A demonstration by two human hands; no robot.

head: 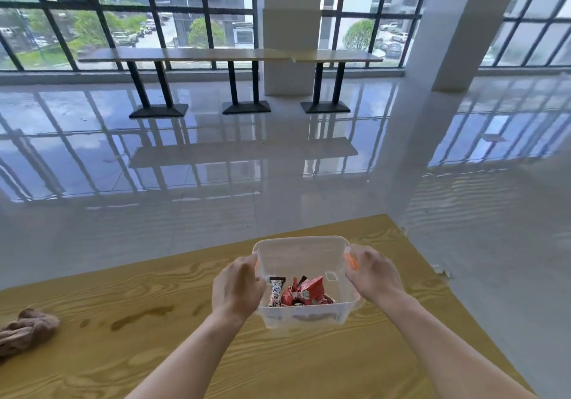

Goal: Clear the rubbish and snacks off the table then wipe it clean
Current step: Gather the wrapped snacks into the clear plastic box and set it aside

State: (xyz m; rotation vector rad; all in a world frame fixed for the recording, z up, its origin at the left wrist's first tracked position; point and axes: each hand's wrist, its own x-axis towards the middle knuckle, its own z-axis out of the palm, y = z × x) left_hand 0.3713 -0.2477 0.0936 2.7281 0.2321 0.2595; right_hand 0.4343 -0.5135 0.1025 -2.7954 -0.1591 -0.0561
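Clear box (301,259) upright; snack bar (276,292) points away.

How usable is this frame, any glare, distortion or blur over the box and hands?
Head view: daylight from the windows, strong grid reflections on the glossy floor; head view edges tilt the pillar; head view centre is sharp, no glare on the clear box, its snacks, or the left hand and right hand gripping it.

One box (304,255), one cloth (27,330), two hands (236,287) (372,270).
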